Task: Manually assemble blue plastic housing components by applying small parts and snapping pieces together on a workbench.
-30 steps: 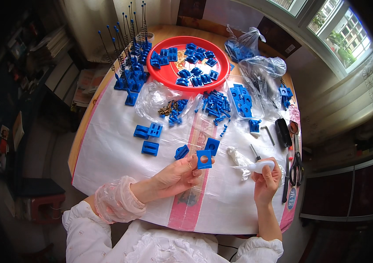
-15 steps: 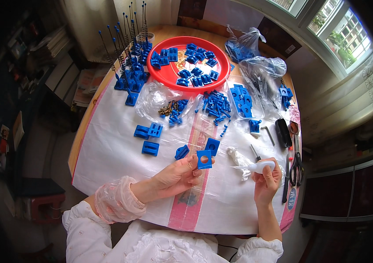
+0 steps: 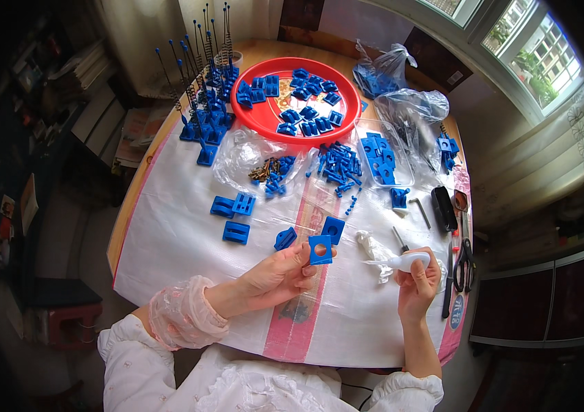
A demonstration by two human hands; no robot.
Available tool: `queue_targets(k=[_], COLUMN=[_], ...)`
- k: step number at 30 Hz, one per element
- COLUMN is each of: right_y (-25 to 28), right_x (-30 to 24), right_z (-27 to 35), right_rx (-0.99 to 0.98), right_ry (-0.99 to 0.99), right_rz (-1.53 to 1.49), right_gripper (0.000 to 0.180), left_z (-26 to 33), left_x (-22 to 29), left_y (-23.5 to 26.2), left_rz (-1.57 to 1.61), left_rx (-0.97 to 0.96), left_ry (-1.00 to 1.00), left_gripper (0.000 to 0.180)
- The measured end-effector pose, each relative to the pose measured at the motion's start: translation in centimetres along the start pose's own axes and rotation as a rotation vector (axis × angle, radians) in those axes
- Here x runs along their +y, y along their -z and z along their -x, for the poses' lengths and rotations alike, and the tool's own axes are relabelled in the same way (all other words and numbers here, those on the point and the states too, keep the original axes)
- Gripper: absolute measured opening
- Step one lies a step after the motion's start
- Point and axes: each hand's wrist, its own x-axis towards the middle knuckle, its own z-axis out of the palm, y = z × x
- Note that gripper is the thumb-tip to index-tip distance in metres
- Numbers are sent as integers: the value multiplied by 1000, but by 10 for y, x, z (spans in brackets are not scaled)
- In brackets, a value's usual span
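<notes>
Between the fingers of my left hand (image 3: 279, 276) is a flat blue plastic plate (image 3: 314, 257) with a round hole in its middle. Just beyond it, on the white sheet, lies a similar blue plate (image 3: 334, 229). A blue bracket (image 3: 285, 238) rests close to my left fingertips. My right hand (image 3: 418, 285) is closed around a white squeeze bottle (image 3: 412, 260), whose thin nozzle points left toward the held plate without touching it. Beside the nozzle lies a crumpled white tissue (image 3: 376, 255). Three blue brackets (image 3: 236, 233) sit farther left.
Blue parts fill a red round tray (image 3: 250, 123) at the back. Blue pieces with springs (image 3: 209, 123) stand upright at far left. Loose blue pins (image 3: 338, 165) and a clear box (image 3: 402, 175) lie mid-table. Scissors (image 3: 467, 264), a screwdriver (image 3: 402, 240) and a hex key (image 3: 421, 213) are at right.
</notes>
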Motion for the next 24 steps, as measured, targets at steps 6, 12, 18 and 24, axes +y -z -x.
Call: queue_targets(k=[6,12,18,24], right_y=[1,0,0,1], right_x=[-1,0,-1,-2], right_z=[0,0,0,0], right_rx=[-8,-2,-7,-3], right_ry=[2,9,-4,-2], right_rz=[-10,-3,3,8], right_gripper=[26,26,27,27], left_z=[-1,-1,0,-1], left_x=[-1,0,-1,-2], left_y=[4,3,3,6], left_rz=[25,10,14,16], left_rx=[-17,-16,-17,-19], left_ry=[10,9,-5,2], left_gripper=[40,41,41,41])
